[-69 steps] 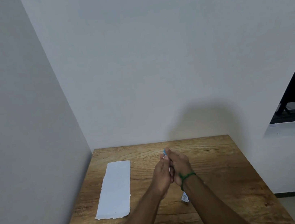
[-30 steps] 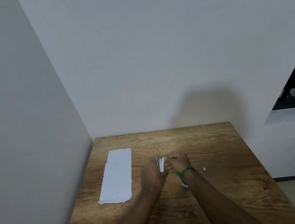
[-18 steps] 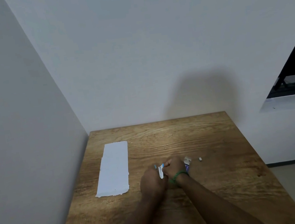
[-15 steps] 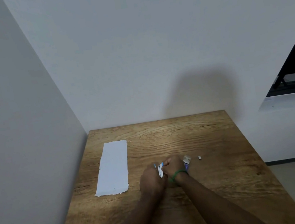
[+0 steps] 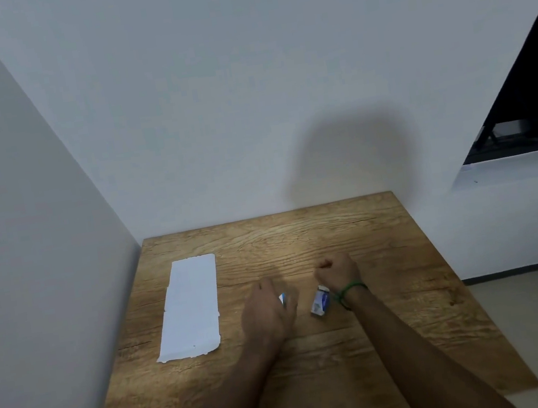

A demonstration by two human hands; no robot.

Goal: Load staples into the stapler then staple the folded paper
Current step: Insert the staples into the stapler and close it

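Note:
The folded white paper (image 5: 192,306) lies flat on the left part of the wooden table (image 5: 318,369). My left hand (image 5: 269,312) rests near the table's middle, closed around the small blue and white stapler (image 5: 282,299); only a corner of it shows past my fingers. A small blue and white staple box (image 5: 320,301) lies on the table between my hands, close to my right wrist. My right hand (image 5: 337,272) is further back and to the right, with fingers curled into a fist. Nothing shows in it. A green thread circles that wrist.
White walls close off the table's left and back sides. Its right edge is open, with floor below and a dark opening (image 5: 532,118) in the wall beyond. Bare wood lies behind and in front of my hands.
My hands were pressed together on the stapler and have separated. The left keeps the stapler, while the right has moved right and back. The staple box now shows between them.

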